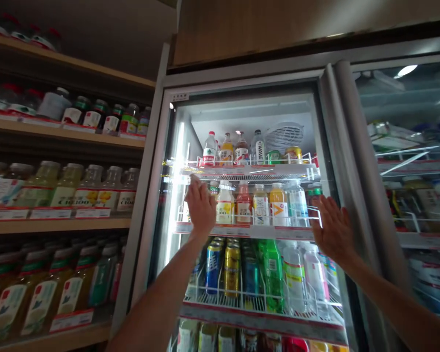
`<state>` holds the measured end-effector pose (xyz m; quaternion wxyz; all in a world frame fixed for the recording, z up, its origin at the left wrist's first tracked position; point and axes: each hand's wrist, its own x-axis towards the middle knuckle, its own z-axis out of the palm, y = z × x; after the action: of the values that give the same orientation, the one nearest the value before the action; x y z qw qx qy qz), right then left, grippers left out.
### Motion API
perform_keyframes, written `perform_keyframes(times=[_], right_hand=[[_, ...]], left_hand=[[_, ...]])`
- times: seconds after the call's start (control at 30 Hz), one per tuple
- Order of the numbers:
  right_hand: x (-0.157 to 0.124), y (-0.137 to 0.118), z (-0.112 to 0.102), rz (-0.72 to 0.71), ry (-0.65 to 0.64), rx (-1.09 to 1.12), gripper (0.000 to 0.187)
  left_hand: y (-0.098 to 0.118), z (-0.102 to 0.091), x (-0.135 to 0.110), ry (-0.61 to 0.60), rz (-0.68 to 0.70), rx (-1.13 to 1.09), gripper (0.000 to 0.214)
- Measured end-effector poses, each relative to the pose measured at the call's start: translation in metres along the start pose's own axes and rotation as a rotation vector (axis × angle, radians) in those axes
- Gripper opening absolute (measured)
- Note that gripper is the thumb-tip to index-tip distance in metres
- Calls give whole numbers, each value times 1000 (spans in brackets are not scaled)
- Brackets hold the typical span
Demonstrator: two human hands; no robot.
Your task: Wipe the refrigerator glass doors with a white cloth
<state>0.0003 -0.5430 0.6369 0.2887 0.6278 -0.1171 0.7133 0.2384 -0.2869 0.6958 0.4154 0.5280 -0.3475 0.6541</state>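
Observation:
I face a lit drinks fridge (pixel 168 161) with wire shelves of bottles and cans behind its glass door. My left hand (pixel 200 208) is raised at the second shelf (pixel 264 231), near its left end. Its fingers are curled round a small pale thing (pixel 195 179) that I cannot make out. My right hand (pixel 333 229) is open with fingers stretched upward, lying flat by the door's right edge (pixel 328 146), level with the same shelf. Bottles with white, red and orange labels (pixel 261 204) stand between my two hands.
A wooden shelving unit (pixel 58 226) with rows of bottled drinks and price tags fills the left. A second fridge door (pixel 407 195) stands at the right. Cans and green bottles (pixel 242 269) fill the fridge's lower shelf, with more bottles on its top shelf (pixel 249 149).

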Motion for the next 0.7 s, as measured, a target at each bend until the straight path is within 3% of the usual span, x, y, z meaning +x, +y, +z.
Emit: perform_keyframes(times=[0.17,0.23,0.3,0.47,0.53,0.6,0.7], right_hand=[[-2,2,2,3,1,4,50],[-2,2,2,-3,3,-16,50],[-1,1,1,-6,-4,-33,49],[0,-3,2,13,-26,-61,51],[-1,-6,2,32,-45,-83,54],[-2,-8,3,54,-54,-90,55],[-4,-9,3,61,-45,-78,53]], left_hand=[[121,43,-25,-189,506,-103,44],[145,51,-32,-204,563,-100,45],[135,47,-31,-171,541,-67,44],[34,7,-19,-45,260,113,44],[18,-3,-28,-13,180,146,47],[35,-4,-46,-30,212,128,48],[92,10,-73,-178,443,22,48]])
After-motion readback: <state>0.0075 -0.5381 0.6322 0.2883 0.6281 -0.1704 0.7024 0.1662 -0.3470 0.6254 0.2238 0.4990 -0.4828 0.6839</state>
